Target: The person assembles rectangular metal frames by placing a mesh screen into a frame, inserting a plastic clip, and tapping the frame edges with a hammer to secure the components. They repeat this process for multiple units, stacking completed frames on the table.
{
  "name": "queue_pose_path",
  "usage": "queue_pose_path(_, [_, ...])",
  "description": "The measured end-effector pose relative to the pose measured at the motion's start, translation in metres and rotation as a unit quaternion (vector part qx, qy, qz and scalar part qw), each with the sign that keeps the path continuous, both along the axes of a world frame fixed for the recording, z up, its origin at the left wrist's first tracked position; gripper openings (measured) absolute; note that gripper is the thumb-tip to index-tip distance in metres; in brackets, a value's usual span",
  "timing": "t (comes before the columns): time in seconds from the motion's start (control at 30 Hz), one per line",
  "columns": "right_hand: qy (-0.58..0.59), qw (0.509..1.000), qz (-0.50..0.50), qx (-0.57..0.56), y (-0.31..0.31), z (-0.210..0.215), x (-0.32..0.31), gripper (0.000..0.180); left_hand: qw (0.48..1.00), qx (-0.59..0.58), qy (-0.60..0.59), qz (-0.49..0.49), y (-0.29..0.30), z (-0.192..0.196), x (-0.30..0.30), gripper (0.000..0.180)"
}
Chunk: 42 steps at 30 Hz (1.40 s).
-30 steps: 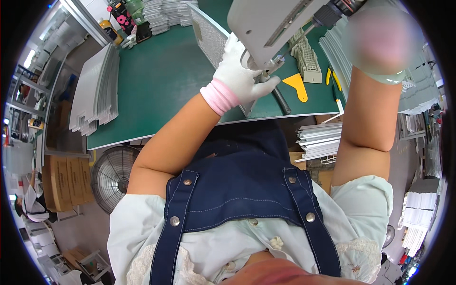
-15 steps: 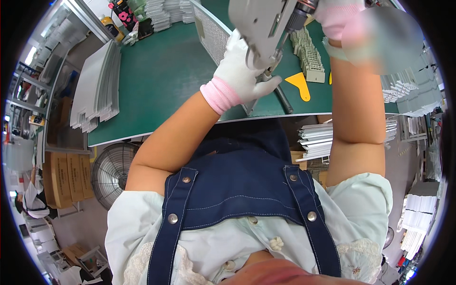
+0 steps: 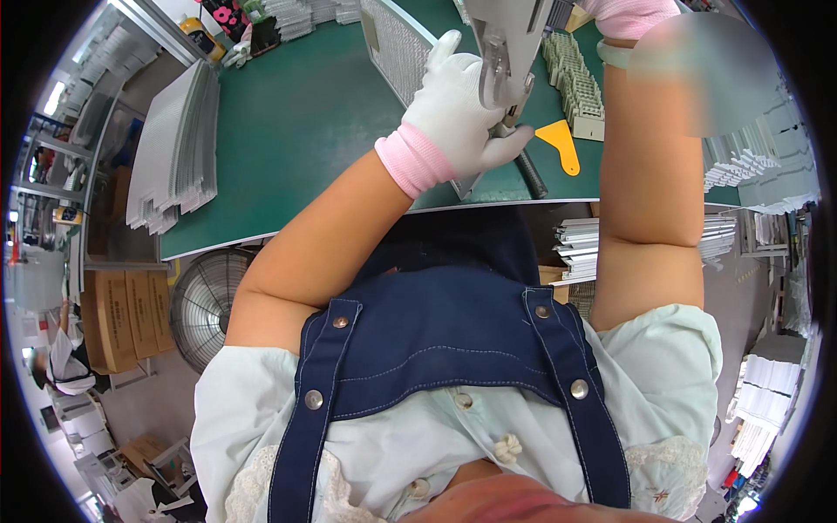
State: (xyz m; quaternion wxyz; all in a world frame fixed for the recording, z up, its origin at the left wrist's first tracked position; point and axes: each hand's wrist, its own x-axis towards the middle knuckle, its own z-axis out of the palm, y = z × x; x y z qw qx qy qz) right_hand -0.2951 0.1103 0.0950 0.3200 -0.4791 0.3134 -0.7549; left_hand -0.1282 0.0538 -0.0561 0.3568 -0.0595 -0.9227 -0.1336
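Observation:
My left hand (image 3: 458, 109), in a white glove with a pink cuff, closes over the top edge of an upright mesh-faced panel (image 3: 397, 57) on the green table. Its index finger points up and its thumb stretches right, near a dark rod (image 3: 532, 174) on the table. A grey tool head (image 3: 514, 44) comes in from the top edge just right of this hand and hides some of its fingers. My right arm reaches far forward; only the pink cuff and a bit of the gloved right hand (image 3: 629, 16) show, its fingers out of view.
Right of the tool lie a yellow scraper (image 3: 560, 146) and a row of stacked beige parts (image 3: 575, 87). A stack of grey panels (image 3: 179, 144) stands at the left of the green table (image 3: 288, 131). Below are a floor fan (image 3: 209, 305) and white strips (image 3: 580, 248).
The tool head has shifted right and up, partly out of view. My right hand has gone further past the top edge. More of my left index finger shows; that hand stays at the panel.

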Motion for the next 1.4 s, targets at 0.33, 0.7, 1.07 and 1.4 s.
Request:
queue_pose_path(0.33, [0.014,0.999,-0.046,-0.014,0.004,-0.004,0.004,0.021,0.998,-0.047,0.05,0.005,-0.003,-0.003,-0.007,0.041])
queue_pose_path(0.7, [0.053,0.977,-0.2,-0.055,0.044,0.004,0.031,0.019,1.0,-0.013,-0.022,-0.009,0.006,0.003,-0.014,0.041])
queue_pose_path(1.07, [0.12,0.915,-0.375,-0.088,0.06,0.034,0.015,0.017,0.868,-0.253,-0.426,-0.033,0.056,0.01,0.028,0.029])
queue_pose_path(1.4, [0.157,0.885,-0.426,-0.101,0.068,0.019,0.037,0.024,0.733,0.087,-0.514,0.437,-0.18,-0.078,0.05,0.054])
